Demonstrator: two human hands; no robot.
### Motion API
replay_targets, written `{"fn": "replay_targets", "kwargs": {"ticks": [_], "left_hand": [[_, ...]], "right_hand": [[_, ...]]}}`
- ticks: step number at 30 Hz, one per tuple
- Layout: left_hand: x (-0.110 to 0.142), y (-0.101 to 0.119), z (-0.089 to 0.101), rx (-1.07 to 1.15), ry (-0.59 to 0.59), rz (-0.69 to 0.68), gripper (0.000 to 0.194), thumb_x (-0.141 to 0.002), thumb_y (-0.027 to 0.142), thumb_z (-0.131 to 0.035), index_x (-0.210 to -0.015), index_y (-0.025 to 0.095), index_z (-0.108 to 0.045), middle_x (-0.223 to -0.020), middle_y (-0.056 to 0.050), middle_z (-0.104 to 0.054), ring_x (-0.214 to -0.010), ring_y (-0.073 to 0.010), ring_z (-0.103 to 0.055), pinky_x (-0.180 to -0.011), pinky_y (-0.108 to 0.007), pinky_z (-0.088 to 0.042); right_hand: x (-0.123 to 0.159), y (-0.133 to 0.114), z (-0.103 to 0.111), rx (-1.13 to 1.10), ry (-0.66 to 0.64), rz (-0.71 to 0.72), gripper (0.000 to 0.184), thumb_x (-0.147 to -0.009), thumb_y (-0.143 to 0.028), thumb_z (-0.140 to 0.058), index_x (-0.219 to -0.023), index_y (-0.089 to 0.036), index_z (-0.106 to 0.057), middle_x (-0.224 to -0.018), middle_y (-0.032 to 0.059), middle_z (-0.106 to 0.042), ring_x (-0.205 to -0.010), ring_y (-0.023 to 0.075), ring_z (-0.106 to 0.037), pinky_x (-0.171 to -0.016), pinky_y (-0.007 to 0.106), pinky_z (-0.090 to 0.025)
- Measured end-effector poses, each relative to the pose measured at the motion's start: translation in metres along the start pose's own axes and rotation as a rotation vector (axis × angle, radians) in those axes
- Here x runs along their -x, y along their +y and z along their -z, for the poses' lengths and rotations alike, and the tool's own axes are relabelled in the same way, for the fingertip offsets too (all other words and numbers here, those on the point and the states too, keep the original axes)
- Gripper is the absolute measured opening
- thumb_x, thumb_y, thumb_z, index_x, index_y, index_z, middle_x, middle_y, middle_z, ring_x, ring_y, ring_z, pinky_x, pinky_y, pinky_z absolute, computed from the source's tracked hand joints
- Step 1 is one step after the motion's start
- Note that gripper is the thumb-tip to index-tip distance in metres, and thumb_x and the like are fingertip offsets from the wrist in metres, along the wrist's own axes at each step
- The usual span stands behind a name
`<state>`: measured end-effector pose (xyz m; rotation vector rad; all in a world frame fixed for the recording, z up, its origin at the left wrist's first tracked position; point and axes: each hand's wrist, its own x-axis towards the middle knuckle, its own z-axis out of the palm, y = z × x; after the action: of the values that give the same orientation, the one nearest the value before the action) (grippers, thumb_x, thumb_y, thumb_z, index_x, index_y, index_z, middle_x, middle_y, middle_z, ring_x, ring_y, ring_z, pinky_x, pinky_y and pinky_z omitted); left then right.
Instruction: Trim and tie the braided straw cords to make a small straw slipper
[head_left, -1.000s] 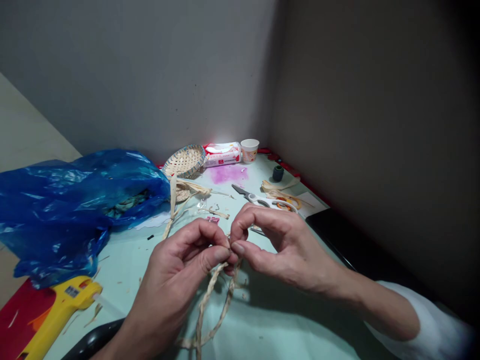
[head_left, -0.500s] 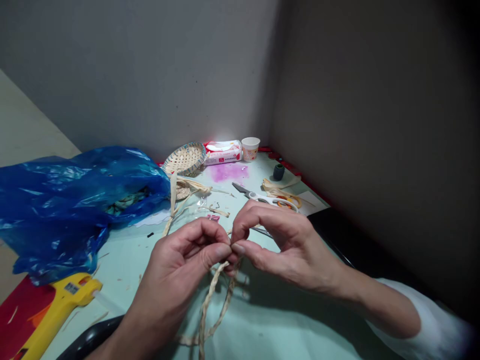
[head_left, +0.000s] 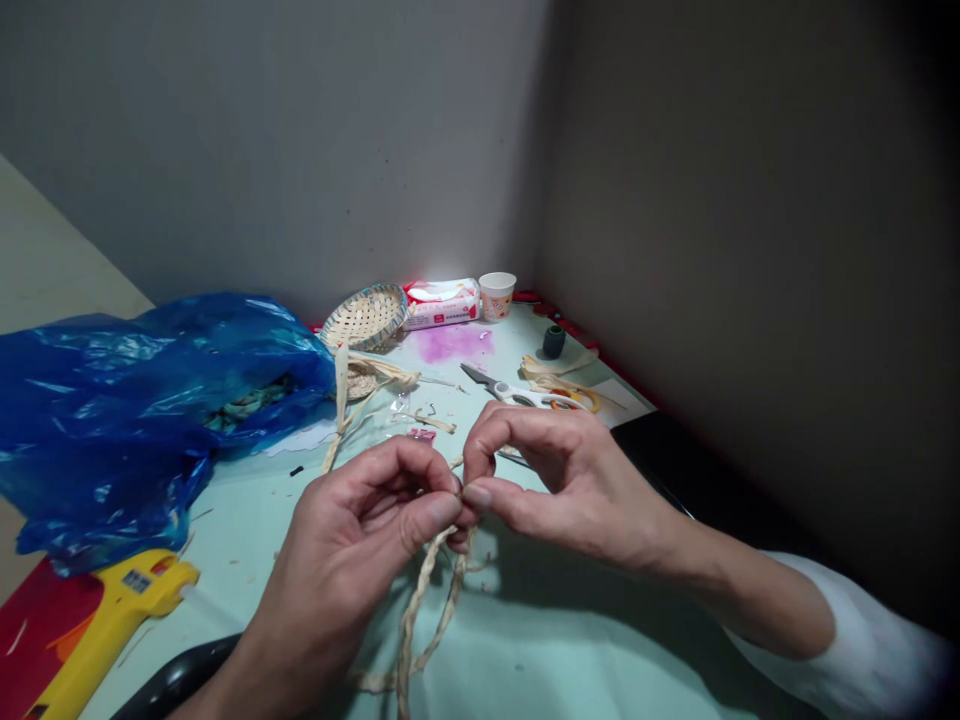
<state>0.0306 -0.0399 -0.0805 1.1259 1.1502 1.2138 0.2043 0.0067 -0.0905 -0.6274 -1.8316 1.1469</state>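
Fingertip to fingertip, my left hand (head_left: pixel 367 535) and my right hand (head_left: pixel 559 480) meet over the middle of the table. Thumb and fingers of each are pinched on a pale braided cord (head_left: pixel 409 625), which looks like twisted straw or raffia. From the pinch the cord hangs down in a loop towards the table's front edge. The exact bit between the fingertips is mostly hidden. Behind my right hand lie scissors (head_left: pixel 517 393) with white handles. Loose straw strips (head_left: pixel 341 400) lie beyond my left hand.
A yellow glue gun (head_left: pixel 112 620) lies front left, below a blue plastic bag (head_left: pixel 150 400). Along the back stand a woven basket (head_left: pixel 366 315), a tissue pack (head_left: pixel 442 305) and a paper cup (head_left: pixel 497 297). A dark spool (head_left: pixel 553 341) sits back right.
The whole view has shifted slightly, so things on the table appear a little further left. Both hands keep nearly the same pinch on the cord.
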Motion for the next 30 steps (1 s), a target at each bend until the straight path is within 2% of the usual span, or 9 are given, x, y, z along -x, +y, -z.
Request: {"fn": "replay_targets", "kwargs": {"ticks": [7, 13, 18, 24, 27, 30], "left_hand": [[-0.001, 0.001, 0.003, 0.013, -0.071, -0.034, 0.007, -0.08, 0.018, -0.072, -0.074, 0.021, -0.07, -0.069, 0.003, -0.069, -0.066, -0.0111, -0.065, -0.063, -0.016, -0.052], [-0.003, 0.001, 0.005, -0.012, -0.095, -0.052, 0.009, -0.082, 0.017, -0.07, -0.074, 0.021, -0.069, -0.069, 0.002, -0.07, -0.066, -0.0114, -0.065, -0.064, -0.017, -0.051], [-0.004, -0.001, 0.005, -0.045, 0.008, -0.083, 0.009, -0.08, 0.018, -0.072, -0.072, 0.02, -0.068, -0.068, 0.002, -0.067, -0.064, -0.0117, -0.064, -0.062, -0.019, -0.05], [-0.006, -0.001, 0.001, -0.011, 0.115, -0.049, 0.014, -0.075, 0.019, -0.078, -0.081, 0.021, -0.065, -0.066, 0.005, -0.069, -0.06, -0.0118, -0.067, -0.056, -0.018, -0.049], [-0.006, -0.001, -0.001, -0.028, 0.126, -0.037, 0.017, -0.074, 0.019, -0.078, -0.083, 0.021, -0.064, -0.065, 0.005, -0.07, -0.059, -0.0117, -0.068, -0.059, -0.019, -0.051], [-0.005, -0.001, -0.003, -0.055, 0.192, -0.084, 0.016, -0.073, 0.018, -0.079, -0.081, 0.021, -0.065, -0.065, 0.006, -0.069, -0.059, -0.0104, -0.066, -0.06, -0.018, -0.05]], "right_hand": [[0.001, 0.005, 0.001, -0.022, 0.009, -0.008, 0.012, -0.079, -0.006, -0.067, -0.078, -0.018, -0.065, -0.078, -0.0019, -0.065, -0.074, 0.012, -0.06, -0.073, 0.025, -0.048], [-0.003, 0.0, 0.005, -0.01, -0.03, 0.009, 0.005, -0.086, -0.021, -0.069, -0.083, -0.018, -0.067, -0.083, 0.0007, -0.067, -0.077, 0.014, -0.062, -0.075, 0.027, -0.05], [-0.004, -0.004, 0.002, -0.007, -0.048, -0.022, 0.004, -0.089, -0.023, -0.069, -0.089, -0.019, -0.07, -0.085, 0.001, -0.07, -0.08, 0.014, -0.064, -0.075, 0.025, -0.051], [-0.001, 0.007, -0.004, -0.203, -0.002, -0.119, 0.012, -0.087, -0.029, -0.071, -0.086, -0.017, -0.07, -0.079, 0.0011, -0.07, -0.075, 0.0144, -0.066, -0.072, 0.026, -0.051], [0.0, 0.008, -0.004, -0.184, 0.025, -0.12, 0.013, -0.087, -0.029, -0.071, -0.085, -0.017, -0.072, -0.079, 0.0012, -0.071, -0.074, 0.0142, -0.066, -0.073, 0.026, -0.05], [-0.001, 0.006, -0.003, -0.131, 0.036, -0.1, 0.011, -0.087, -0.028, -0.071, -0.085, -0.017, -0.073, -0.08, 0.0012, -0.071, -0.075, 0.0137, -0.065, -0.074, 0.026, -0.05]]}}
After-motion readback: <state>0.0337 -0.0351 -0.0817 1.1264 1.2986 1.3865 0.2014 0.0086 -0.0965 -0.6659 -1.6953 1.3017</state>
